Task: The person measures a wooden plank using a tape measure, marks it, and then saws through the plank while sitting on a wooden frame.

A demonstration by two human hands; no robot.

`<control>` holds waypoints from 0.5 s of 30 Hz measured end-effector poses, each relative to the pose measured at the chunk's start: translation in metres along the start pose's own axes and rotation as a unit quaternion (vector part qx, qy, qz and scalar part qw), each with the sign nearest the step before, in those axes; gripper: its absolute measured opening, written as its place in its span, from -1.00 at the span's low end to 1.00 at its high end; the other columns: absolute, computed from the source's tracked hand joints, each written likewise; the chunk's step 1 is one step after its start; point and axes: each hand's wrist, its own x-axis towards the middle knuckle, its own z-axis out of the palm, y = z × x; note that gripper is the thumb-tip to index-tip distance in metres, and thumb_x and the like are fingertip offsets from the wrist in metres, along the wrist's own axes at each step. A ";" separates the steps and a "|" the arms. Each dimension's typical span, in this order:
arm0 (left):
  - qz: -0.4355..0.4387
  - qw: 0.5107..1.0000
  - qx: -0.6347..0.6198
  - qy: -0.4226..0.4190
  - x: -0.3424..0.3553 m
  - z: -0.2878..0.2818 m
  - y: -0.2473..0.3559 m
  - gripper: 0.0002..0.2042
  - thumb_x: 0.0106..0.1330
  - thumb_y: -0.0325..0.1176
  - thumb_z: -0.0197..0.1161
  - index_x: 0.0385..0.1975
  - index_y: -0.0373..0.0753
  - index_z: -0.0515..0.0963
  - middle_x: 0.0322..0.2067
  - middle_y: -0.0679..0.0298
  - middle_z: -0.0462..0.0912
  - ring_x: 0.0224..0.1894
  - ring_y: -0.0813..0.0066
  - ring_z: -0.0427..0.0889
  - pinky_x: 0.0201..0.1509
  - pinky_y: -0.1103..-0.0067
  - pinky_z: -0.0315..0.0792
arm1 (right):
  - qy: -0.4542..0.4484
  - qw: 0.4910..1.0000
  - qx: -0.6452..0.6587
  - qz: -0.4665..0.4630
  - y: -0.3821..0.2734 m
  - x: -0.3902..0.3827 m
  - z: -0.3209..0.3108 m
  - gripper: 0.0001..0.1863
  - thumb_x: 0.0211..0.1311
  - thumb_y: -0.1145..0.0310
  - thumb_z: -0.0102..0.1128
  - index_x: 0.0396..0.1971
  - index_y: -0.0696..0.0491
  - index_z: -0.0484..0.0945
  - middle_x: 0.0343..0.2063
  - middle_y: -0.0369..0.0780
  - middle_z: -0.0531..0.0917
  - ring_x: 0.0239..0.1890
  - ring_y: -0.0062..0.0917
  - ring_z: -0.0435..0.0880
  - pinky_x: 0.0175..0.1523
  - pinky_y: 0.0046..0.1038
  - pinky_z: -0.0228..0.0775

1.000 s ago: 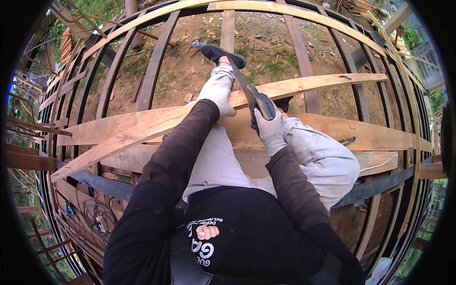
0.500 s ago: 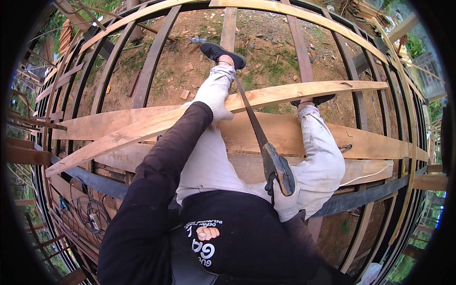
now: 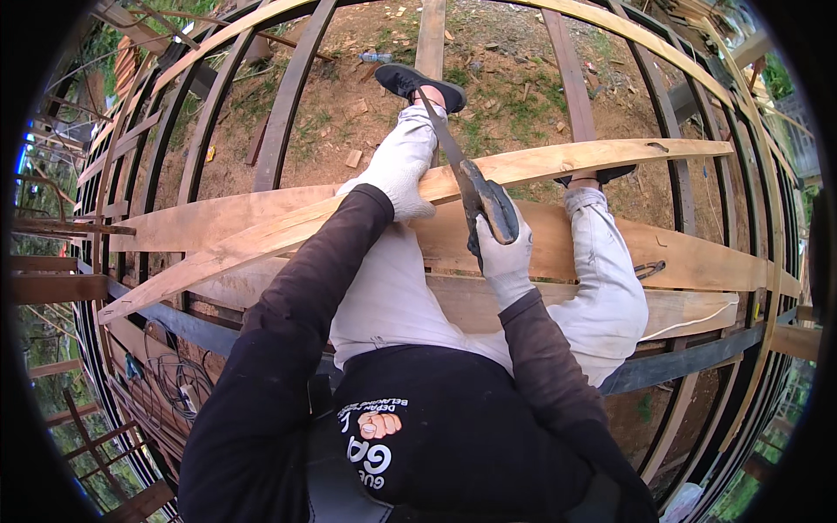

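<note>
A long pale wooden plank [image 3: 558,160] lies slantwise across my legs, its left end nearer to me. My left hand [image 3: 398,190], in a white glove, grips the plank near its middle, beside my raised leg. My right hand [image 3: 507,257], gloved in white and grey, is closed round the dark handle of a handsaw [image 3: 445,139]. The blade crosses the plank just right of my left hand and points away toward my shoe [image 3: 422,85]. Where the teeth meet the wood, I cannot tell how deep the cut is.
Wide boards [image 3: 697,261] lie under my legs across dark joists [image 3: 292,100], with bare ground showing through the gaps. A coil of cable [image 3: 179,379] lies at the left. A metal clamp-like piece [image 3: 649,269] rests on a board at the right. A plastic bottle [image 3: 375,57] lies on the ground.
My right hand has pushed the saw forward, away from my body, so its handle is now close to the plank. The left hand keeps its hold on the plank.
</note>
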 end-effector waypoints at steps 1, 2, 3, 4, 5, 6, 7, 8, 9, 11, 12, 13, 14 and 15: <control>-0.009 1.000 0.002 -0.008 -0.001 0.001 0.000 0.06 -0.22 -0.11 0.51 0.36 -0.48 0.20 0.38 -0.23 0.21 0.49 -0.06 0.10 0.58 0.44 0.00 | 0.008 1.000 -0.021 -0.020 0.002 0.000 0.001 -0.42 0.18 0.48 0.26 0.24 0.30 0.44 0.08 0.00 0.66 0.13 -0.36 0.66 0.25 -0.38 0.44; -0.019 1.000 0.003 -0.017 -0.004 0.001 0.003 0.07 -0.22 -0.12 0.51 0.38 -0.48 0.18 0.39 -0.23 0.19 0.50 -0.06 0.09 0.59 0.44 0.00 | 0.008 1.000 -0.022 -0.014 0.002 -0.004 -0.001 -0.42 0.18 0.48 0.26 0.24 0.30 0.44 0.08 0.00 0.66 0.13 -0.36 0.66 0.25 -0.38 0.44; -0.026 0.999 0.007 -0.023 -0.003 -0.001 0.006 0.09 -0.22 -0.12 0.52 0.39 -0.47 0.16 0.40 -0.22 0.18 0.51 -0.06 0.08 0.59 0.44 -0.01 | 0.012 0.999 -0.035 -0.010 -0.001 -0.008 -0.004 -0.42 0.18 0.49 0.26 0.24 0.30 0.43 0.07 0.00 0.66 0.13 -0.37 0.67 0.24 -0.38 0.44; -0.027 0.999 0.008 -0.019 -0.003 -0.004 0.010 0.08 -0.21 -0.11 0.51 0.39 -0.47 0.17 0.40 -0.22 0.19 0.51 -0.05 0.08 0.59 0.44 -0.01 | 0.018 0.999 -0.048 -0.006 -0.003 -0.012 -0.006 -0.41 0.18 0.49 0.26 0.24 0.29 0.43 0.07 0.00 0.66 0.12 -0.37 0.67 0.24 -0.39 0.44; -0.032 0.999 0.009 -0.024 -0.003 -0.004 0.007 0.06 -0.20 -0.10 0.50 0.38 -0.47 0.18 0.39 -0.21 0.20 0.51 -0.04 0.08 0.59 0.44 -0.01 | 0.017 0.999 -0.047 -0.005 -0.003 -0.020 -0.011 -0.41 0.18 0.49 0.26 0.24 0.29 0.43 0.07 0.00 0.66 0.12 -0.37 0.67 0.24 -0.39 0.44; -0.038 0.999 0.007 -0.029 0.000 -0.002 0.003 0.05 -0.19 -0.09 0.49 0.38 -0.46 0.20 0.39 -0.20 0.21 0.51 -0.03 0.09 0.59 0.45 -0.01 | 0.004 0.999 -0.043 0.006 -0.003 -0.036 -0.022 -0.40 0.18 0.49 0.26 0.25 0.30 0.42 0.07 0.01 0.66 0.12 -0.36 0.67 0.23 -0.38 0.46; -0.044 0.998 0.006 -0.036 0.000 0.001 -0.001 0.04 -0.18 -0.08 0.48 0.37 -0.46 0.21 0.39 -0.20 0.22 0.51 -0.03 0.09 0.58 0.45 0.00 | -0.008 0.999 -0.039 0.017 -0.003 -0.054 -0.031 -0.39 0.18 0.50 0.26 0.26 0.30 0.41 0.08 0.01 0.66 0.11 -0.35 0.68 0.22 -0.36 0.47; -0.051 0.997 0.013 -0.058 0.003 0.005 -0.003 0.02 -0.17 -0.07 0.47 0.36 -0.46 0.24 0.39 -0.20 0.22 0.51 -0.02 0.10 0.58 0.45 0.00 | -0.018 0.995 0.007 0.093 -0.012 -0.075 -0.041 -0.39 0.18 0.51 0.24 0.27 0.31 0.39 0.08 0.01 0.65 0.08 -0.37 0.69 0.18 -0.37 0.49; -0.053 0.996 0.015 -0.067 0.003 0.007 -0.004 0.01 -0.17 -0.07 0.47 0.35 -0.45 0.25 0.38 -0.20 0.23 0.51 -0.02 0.10 0.58 0.45 0.00 | -0.018 0.993 0.022 0.115 -0.018 -0.100 -0.052 -0.39 0.18 0.53 0.22 0.28 0.31 0.38 0.07 0.01 0.66 0.03 -0.39 0.70 0.14 -0.38 0.51; -0.061 0.995 0.020 -0.071 0.001 0.010 -0.004 -0.04 -0.16 -0.05 0.46 0.31 -0.44 0.32 0.39 -0.20 0.23 0.51 -0.01 0.10 0.58 0.45 0.00 | -0.010 0.993 0.031 0.118 -0.023 -0.136 -0.068 -0.38 0.19 0.55 0.19 0.29 0.31 0.36 0.06 0.00 0.67 -0.04 -0.44 0.72 0.08 -0.40 0.54; -0.063 0.996 0.021 -0.067 0.001 0.013 -0.005 -0.06 -0.15 -0.05 0.46 0.30 -0.43 0.34 0.39 -0.20 0.22 0.51 -0.01 0.10 0.58 0.45 0.00 | -0.001 0.995 0.023 0.101 -0.023 -0.148 -0.073 -0.38 0.19 0.56 0.18 0.30 0.31 0.36 0.05 -0.01 0.67 -0.07 -0.45 0.72 0.06 -0.42 0.55; -0.064 0.996 0.022 -0.063 0.002 0.016 -0.005 -0.08 -0.15 -0.04 0.45 0.29 -0.42 0.37 0.39 -0.20 0.22 0.51 0.00 0.10 0.58 0.45 0.00 | -0.010 0.996 -0.014 0.082 -0.023 -0.150 -0.076 -0.38 0.19 0.57 0.18 0.30 0.31 0.35 0.03 -0.01 0.68 -0.08 -0.47 0.73 0.05 -0.43 0.55; -0.062 0.996 0.024 -0.060 0.001 0.021 -0.007 -0.10 -0.15 -0.03 0.45 0.27 -0.41 0.40 0.39 -0.20 0.21 0.51 -0.01 0.08 0.58 0.45 -0.01 | -0.013 0.996 -0.007 0.087 -0.024 -0.144 -0.071 -0.37 0.19 0.56 0.19 0.30 0.31 0.36 0.02 0.00 0.69 -0.07 -0.45 0.73 0.05 -0.42 0.55; -0.058 0.996 0.024 -0.060 0.000 0.022 -0.006 -0.11 -0.15 -0.02 0.45 0.26 -0.40 0.42 0.40 -0.20 0.21 0.52 -0.01 0.08 0.58 0.45 -0.01 | -0.017 0.995 -0.001 0.095 -0.027 -0.138 -0.065 -0.37 0.18 0.56 0.19 0.30 0.30 0.36 0.01 0.01 0.69 -0.06 -0.43 0.73 0.05 -0.41 0.55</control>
